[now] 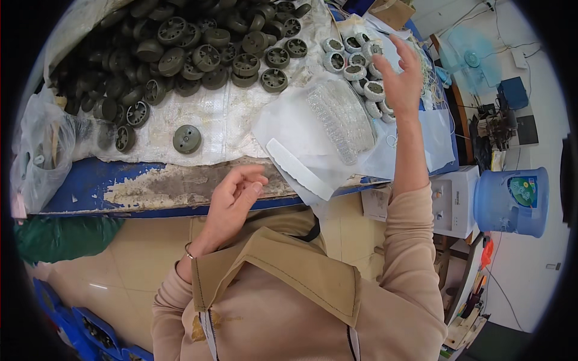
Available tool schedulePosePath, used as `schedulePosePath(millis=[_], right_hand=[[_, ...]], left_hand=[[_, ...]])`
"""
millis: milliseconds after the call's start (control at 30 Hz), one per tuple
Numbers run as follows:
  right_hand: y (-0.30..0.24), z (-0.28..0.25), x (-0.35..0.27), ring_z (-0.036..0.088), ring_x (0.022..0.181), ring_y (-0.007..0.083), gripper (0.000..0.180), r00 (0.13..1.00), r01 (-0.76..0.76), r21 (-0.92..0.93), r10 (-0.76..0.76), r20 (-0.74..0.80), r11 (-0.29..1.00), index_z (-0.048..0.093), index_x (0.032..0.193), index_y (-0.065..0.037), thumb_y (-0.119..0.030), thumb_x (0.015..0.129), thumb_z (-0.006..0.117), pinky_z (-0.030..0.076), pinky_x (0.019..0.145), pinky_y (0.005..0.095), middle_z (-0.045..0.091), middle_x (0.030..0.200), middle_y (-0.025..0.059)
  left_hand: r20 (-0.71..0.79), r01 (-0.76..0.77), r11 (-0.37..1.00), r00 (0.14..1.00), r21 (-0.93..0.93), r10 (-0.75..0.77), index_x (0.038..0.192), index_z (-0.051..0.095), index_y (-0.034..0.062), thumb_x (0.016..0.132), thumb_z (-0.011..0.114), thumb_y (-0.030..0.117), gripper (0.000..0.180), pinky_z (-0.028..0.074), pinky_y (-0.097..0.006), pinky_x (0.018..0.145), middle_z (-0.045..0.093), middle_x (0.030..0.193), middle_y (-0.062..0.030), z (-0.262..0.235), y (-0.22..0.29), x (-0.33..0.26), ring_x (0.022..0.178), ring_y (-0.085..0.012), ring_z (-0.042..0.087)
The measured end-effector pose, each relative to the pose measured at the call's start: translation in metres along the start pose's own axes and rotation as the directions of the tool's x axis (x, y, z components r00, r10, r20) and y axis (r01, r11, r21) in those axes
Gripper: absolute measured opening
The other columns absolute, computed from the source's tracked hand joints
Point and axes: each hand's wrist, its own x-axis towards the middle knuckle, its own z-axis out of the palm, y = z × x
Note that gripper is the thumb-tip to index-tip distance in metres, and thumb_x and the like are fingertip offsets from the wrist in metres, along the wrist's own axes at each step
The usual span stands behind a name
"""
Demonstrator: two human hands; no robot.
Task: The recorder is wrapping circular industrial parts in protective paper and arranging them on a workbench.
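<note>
The right hand (402,75) is spread wide, with nothing visible in it, over the white-wrapped wheels (354,73) clustered on the far right of the worktop (180,186). The left hand (238,195) is loosely curled, its fingers narrow and nothing showing in it, by the near edge. Good handling probably calls for fingertips on one rim, leaving the neighbours undisturbed. A lone dark wheel (187,139) lies on a white sheet (226,126) before the dark heap (171,61); a white strip (299,170) slants across the scuffed blue-and-bare edge. Around stand a water dispenser (454,201), a fan (472,57) and blue crates (90,319) on tiled floor (144,265).
</note>
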Motion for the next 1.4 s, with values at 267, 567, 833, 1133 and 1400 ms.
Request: schedulePosePath(millis=[267,567,833,1133,1400], right_hand=[[-0.061,-0.02,-0.08,0.06,0.07,0.0145,0.024,0.606,-0.685,0.159,0.434,0.667,0.712,0.068,0.099,-0.004,-0.015,0.077,0.07,0.048,0.065,0.0274,0.067,0.085,0.0108],[-0.129,-0.017,-0.148,0.057,0.075,0.0314,0.027,0.797,-0.292,0.185,0.132,0.59,0.938,0.062,0.101,-0.004,-0.01,0.075,0.068,0.048,0.069,0.0389,0.058,0.083,0.0114],[-0.133,-0.018,-0.147,0.059,0.076,0.0307,0.009,0.809,-0.415,0.231,0.24,0.537,0.88,0.062,0.088,-0.002,-0.004,0.079,0.062,0.048,0.067,0.0363,0.06,0.08,0.0124],[-0.168,-0.015,-0.132,0.051,0.073,0.0015,0.011,0.54,-0.84,0.538,0.217,0.813,0.074,0.058,0.096,0.0,-0.004,0.086,0.061,0.042,0.061,0.0187,0.059,0.079,-0.0014],[-0.175,-0.008,-0.137,0.053,0.072,0.0039,0.014,0.468,-0.82,0.466,0.081,0.88,-0.333,0.057,0.1,0.0,-0.008,0.088,0.061,0.042,0.063,0.0175,0.06,0.083,0.0006]], left_hand=[[0.16,-0.34,0.853,0.94,0.396,0.301,0.097,0.063,0.0003,0.086,0.057,0.003,0.013,0.047,-0.024,0.072,0.061,0.095,-0.0081,0.01,-0.005,0.003,0.08,-0.0126,0.057],[0.052,-0.214,0.926,0.977,0.309,0.209,0.096,0.062,-0.0005,0.086,0.056,0.001,0.012,0.047,-0.027,0.069,0.06,0.092,-0.0093,0.011,-0.003,0.002,0.08,-0.0154,0.058],[-0.165,-0.326,0.492,0.676,0.807,0.718,0.1,0.06,0.0008,0.077,0.065,0.003,0.024,0.045,-0.034,0.079,0.058,0.098,-0.0133,-0.056,0.015,0.006,0.09,-0.0279,0.056],[-0.067,-0.036,0.269,0.929,0.962,0.365,0.125,0.047,-0.0004,0.07,0.075,0.016,0.064,0.04,-0.038,0.095,0.055,0.109,-0.0165,-0.096,0.045,0.04,0.107,-0.0303,0.05],[-0.062,-0.269,0.951,0.963,-0.155,0.263,0.128,0.043,-0.0061,0.084,0.067,0.031,0.063,0.043,-0.038,0.099,0.05,0.128,-0.021,-0.077,0.02,-0.024,0.121,-0.0292,0.05]])
